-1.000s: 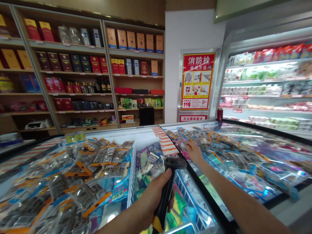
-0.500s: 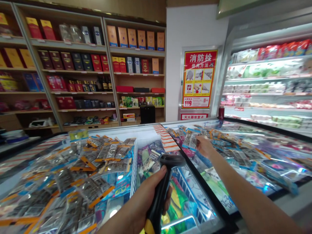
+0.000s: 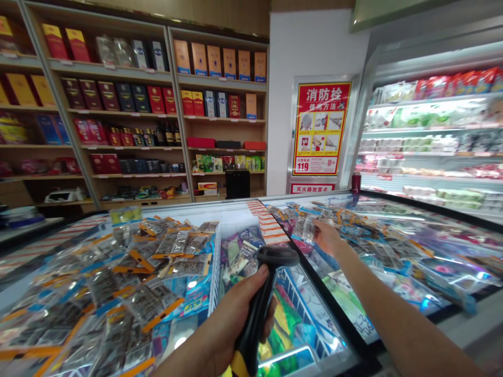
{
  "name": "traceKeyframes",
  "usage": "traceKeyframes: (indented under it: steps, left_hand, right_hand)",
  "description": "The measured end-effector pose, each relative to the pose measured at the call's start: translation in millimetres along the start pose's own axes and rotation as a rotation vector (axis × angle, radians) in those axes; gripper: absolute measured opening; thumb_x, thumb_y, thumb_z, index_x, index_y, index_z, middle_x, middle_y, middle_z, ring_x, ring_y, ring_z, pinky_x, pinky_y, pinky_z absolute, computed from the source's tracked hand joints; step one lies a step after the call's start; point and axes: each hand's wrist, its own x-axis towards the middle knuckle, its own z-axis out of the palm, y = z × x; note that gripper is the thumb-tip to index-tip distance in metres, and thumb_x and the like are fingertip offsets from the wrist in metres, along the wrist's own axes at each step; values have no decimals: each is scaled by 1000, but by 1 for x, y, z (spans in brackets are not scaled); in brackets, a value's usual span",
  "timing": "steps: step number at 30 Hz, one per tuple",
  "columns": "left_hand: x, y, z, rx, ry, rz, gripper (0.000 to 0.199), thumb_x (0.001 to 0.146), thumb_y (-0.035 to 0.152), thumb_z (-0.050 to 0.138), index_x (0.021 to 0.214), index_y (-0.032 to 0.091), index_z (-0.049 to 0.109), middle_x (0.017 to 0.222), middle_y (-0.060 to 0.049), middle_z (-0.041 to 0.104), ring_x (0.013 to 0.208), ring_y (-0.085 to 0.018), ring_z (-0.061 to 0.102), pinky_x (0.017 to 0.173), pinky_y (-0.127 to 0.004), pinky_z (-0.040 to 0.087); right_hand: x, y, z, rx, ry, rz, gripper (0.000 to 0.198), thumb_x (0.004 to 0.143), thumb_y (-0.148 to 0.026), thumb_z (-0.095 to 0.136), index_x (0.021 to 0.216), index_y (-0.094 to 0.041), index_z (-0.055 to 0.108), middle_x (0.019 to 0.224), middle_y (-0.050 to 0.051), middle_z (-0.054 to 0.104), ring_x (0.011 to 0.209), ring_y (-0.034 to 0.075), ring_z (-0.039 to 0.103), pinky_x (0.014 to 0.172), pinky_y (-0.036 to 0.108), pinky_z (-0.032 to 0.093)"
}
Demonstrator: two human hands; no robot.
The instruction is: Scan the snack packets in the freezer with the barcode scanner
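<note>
Near centre, the left hand [image 3: 238, 305] clasps a barcode scanner [image 3: 256, 313]. Beyond its head, rightward, the right hand [image 3: 328, 238] pinches a snack packet [image 3: 304, 229].

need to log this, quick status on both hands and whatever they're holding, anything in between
Left hand gripping black scanner. Right hand holding clear packet by fingertips. Black freezer edge between hands, nothing visibly blocking packet.

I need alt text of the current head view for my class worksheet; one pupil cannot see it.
A person's left hand holds a black-and-yellow handheld scanner, while the right hand holds a small clear packet over display freezers heaped with orange-edged packets. Behind are shelves of boxed goods and a red poster.
</note>
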Motion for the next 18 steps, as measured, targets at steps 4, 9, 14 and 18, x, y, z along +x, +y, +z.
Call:
traceKeyframes:
  steps: [4, 9, 14, 18]
  left_hand:
    - [3, 3, -3, -16, -4, -16, 42, 68, 56, 48, 71, 14, 50, 52, 1, 51, 35, -6, 44, 35, -17, 31]
    - [14, 10, -3, -22, -50, -38, 43, 70, 57, 44, 81, 15, 50, 52, 2, 51, 36, -7, 45, 35, -17, 31]
    - [40, 17, -1, 56, -91, 4, 45, 70, 59, 42, 81, 16, 50, 50, 3, 50, 36, -7, 45, 35, -17, 31]
    - [48, 16, -3, 112, -35, 50, 43, 70, 57, 44, 72, 14, 48, 49, 2, 51, 35, -7, 44, 35, -18, 31]
  right_hand:
    - [1, 2, 1, -7, 10, -4, 8, 70, -13, 50, 69, -16, 57, 51, 1, 63, 47, 14, 60, 46, 25, 51]
    - [3, 4, 3, -16, 8, -10, 5, 69, -14, 52, 67, -16, 56, 51, 1, 64, 47, 14, 60, 45, 24, 50]
    - [7, 4, 2, -21, 7, -26, 2, 66, -15, 55, 65, -17, 56, 53, 0, 64, 51, 15, 61, 49, 25, 52]
    - [10, 4, 0, -25, 8, -38, 6, 68, -16, 51, 63, -18, 55, 55, 0, 64, 56, 16, 62, 53, 28, 53]
